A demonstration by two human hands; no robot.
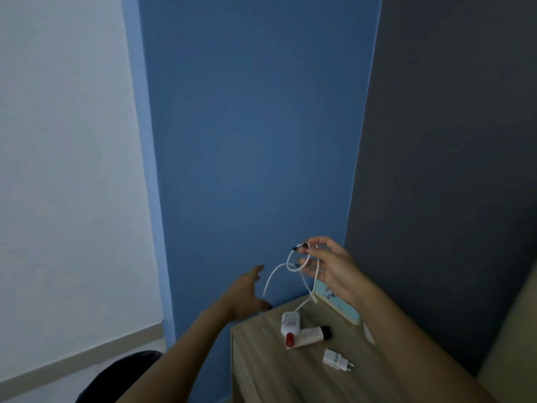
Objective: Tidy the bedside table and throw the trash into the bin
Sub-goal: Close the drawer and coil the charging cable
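Observation:
My right hand (329,264) is raised above the wooden bedside table (261,370) and holds a looped white cable (293,267) in its fingers. The cable's lower end hangs down to the table near a small white bottle with a red cap (290,327). A white tube with a black cap (313,335) lies against that bottle. A white plug charger (337,359) lies nearer the front. My left hand (247,295) hovers left of the cable with its fingers spread, holding nothing.
A light blue box (340,303) stands at the table's back edge against the dark wall. A dark round shape (122,376), only partly seen, sits low on the floor left of the table. A beige bed edge (511,344) borders the right.

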